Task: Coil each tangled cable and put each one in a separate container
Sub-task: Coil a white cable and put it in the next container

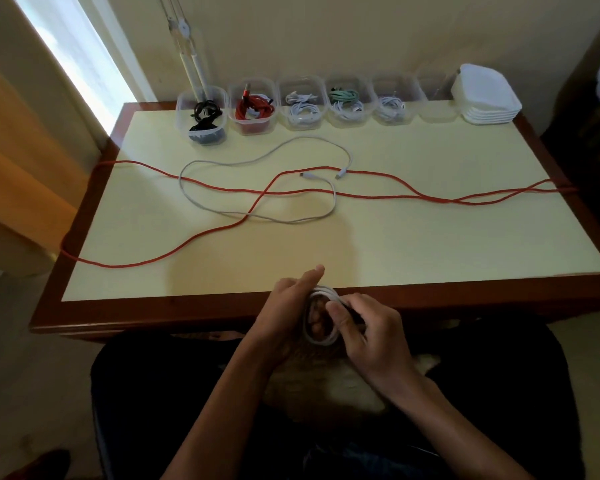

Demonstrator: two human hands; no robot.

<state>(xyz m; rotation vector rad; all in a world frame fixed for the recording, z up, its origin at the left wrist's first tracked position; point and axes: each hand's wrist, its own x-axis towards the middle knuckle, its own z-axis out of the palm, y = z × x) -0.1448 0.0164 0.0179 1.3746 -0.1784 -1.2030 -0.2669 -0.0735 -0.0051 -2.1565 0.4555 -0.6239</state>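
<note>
The red cable (pixel 326 194) enters over the left table (pixel 430 244) edge, crosses the pale top in long loops, and leaves over the right edge. A loose white cable (pixel 257 187) lies over and under it at centre, forming an open loop, both plugs near the middle of the table.

Along the far edge stands a row of clear containers, left to right:
1. Container with black cable (pixel 203 116).
2. Container with coiled red cable (pixel 254 109).
3. Container with white cables (pixel 303 105).
4. Container with a green and a white cable (pixel 349 103).
5. Container with a whitish cable (pixel 392 105).
6. Container with no visible contents (pixel 437 100).

A stack of white lids (pixel 487 95) stands just right of the row.

At the near edge, the left hand (pixel 293 299) grips a small coiled white cable (pixel 321 318); its fingers pass through the coil, thumb extended. The right hand (pixel 371 329) pinches the coil's right side with curled fingers and thumb.
</note>
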